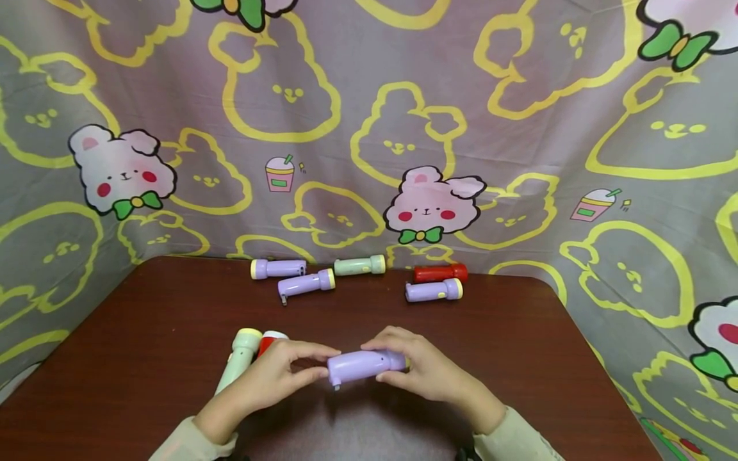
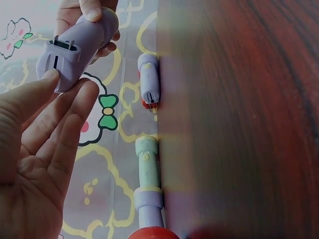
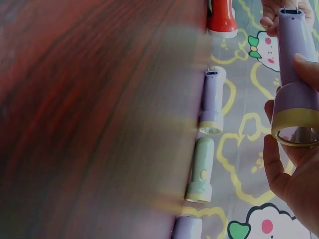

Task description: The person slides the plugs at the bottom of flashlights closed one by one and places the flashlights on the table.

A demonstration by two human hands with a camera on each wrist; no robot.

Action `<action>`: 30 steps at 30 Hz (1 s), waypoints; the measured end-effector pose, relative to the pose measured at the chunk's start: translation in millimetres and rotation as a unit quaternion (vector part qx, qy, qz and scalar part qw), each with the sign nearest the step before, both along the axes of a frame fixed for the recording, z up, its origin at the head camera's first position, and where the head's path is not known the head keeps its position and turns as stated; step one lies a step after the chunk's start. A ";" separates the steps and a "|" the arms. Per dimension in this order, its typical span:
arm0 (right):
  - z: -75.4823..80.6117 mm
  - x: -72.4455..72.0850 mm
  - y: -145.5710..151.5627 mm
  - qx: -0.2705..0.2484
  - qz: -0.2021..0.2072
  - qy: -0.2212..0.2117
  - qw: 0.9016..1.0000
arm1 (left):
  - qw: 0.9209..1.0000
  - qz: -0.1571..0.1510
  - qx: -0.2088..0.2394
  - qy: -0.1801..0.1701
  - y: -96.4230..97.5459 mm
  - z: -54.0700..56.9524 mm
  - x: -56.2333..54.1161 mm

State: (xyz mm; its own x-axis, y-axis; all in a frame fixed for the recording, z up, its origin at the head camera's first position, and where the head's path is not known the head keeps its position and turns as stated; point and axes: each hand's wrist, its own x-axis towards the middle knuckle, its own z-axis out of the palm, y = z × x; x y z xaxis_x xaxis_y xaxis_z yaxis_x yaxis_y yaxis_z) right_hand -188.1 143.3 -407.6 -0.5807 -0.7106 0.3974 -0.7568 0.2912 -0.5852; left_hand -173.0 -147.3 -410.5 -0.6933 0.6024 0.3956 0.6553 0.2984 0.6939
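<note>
A purple flashlight (image 1: 359, 366) lies roughly level between both hands above the table's near part. My right hand (image 1: 428, 368) holds it round its yellow-rimmed head, thumb on the barrel in the right wrist view. At the tail, my left hand (image 1: 281, 371) pinches the end with its thumb and fingers. Two metal plug prongs (image 2: 64, 44) stand folded out from that tail end. The left thumb lies by a dark slot below them. In the right wrist view the clear lens (image 3: 298, 134) faces the camera. Right-hand fingers cover part of the head in the head view.
Near my left forearm lie a green flashlight (image 1: 237, 358) and a red one (image 1: 270, 340), partly hidden by the hand. Along the back edge are purple flashlights (image 1: 281, 269), a green one (image 1: 359, 266) and a red one (image 1: 437, 273). A patterned curtain (image 1: 346, 128) hangs behind the table (image 1: 496, 346).
</note>
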 end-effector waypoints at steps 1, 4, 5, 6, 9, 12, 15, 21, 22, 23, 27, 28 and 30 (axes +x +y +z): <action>-0.2 -0.2 0.0 -0.001 0.000 -0.001 1.000 | 1.000 0.000 0.000 0.000 0.2 0.2 -0.1; -0.4 -0.2 0.1 -0.004 -0.001 -0.004 1.000 | 1.000 0.002 -0.003 0.003 0.6 0.9 0.0; -0.4 0.0 0.1 -0.005 -0.001 -0.006 1.000 | 1.000 0.003 -0.005 0.005 0.7 1.1 0.1; -0.2 0.4 0.0 -0.005 0.000 -0.007 1.000 | 1.000 0.004 -0.006 0.008 0.8 1.3 0.3; 0.1 1.3 -0.3 -0.005 0.001 -0.011 1.000 | 1.000 0.008 -0.011 0.015 0.8 1.8 0.8; 0.5 1.9 -0.3 -0.004 0.000 -0.012 1.000 | 1.000 0.008 -0.012 0.017 0.9 2.0 1.0; 0.7 2.0 -0.1 -0.003 -0.001 -0.014 1.000 | 1.000 0.009 -0.015 0.019 0.9 1.5 0.9; -0.5 1.3 -0.7 0.004 0.005 -0.023 1.000 | 1.000 0.007 -0.017 0.004 -1.7 -2.2 1.5; -0.9 1.1 -1.0 0.005 0.006 -0.022 1.000 | 1.000 0.005 -0.014 0.000 -2.3 -2.9 1.7; -1.3 0.9 -1.3 0.006 0.007 -0.021 1.000 | 1.000 0.002 -0.012 -0.002 -2.9 -3.5 1.8; -1.7 0.2 -2.6 0.006 0.009 -0.011 1.000 | 1.000 -0.010 0.001 -0.007 -5.3 -5.1 2.4; -1.7 0.1 -3.0 0.007 0.007 -0.013 1.000 | 1.000 -0.012 0.003 -0.006 -6.0 -5.3 2.7; -1.5 -0.2 -4.1 0.010 0.003 -0.020 1.000 | 1.000 -0.012 0.005 -0.007 -7.6 -5.4 3.6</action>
State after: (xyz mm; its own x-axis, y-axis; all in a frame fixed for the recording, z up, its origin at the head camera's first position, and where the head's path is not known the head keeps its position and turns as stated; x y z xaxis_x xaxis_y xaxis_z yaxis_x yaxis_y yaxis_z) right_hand -188.3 139.2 -409.1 -0.5914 -0.7218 0.3595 -0.7343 0.2977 -0.6101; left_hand -169.4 -154.8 -415.9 -0.6833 0.6159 0.3920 0.6532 0.2759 0.7051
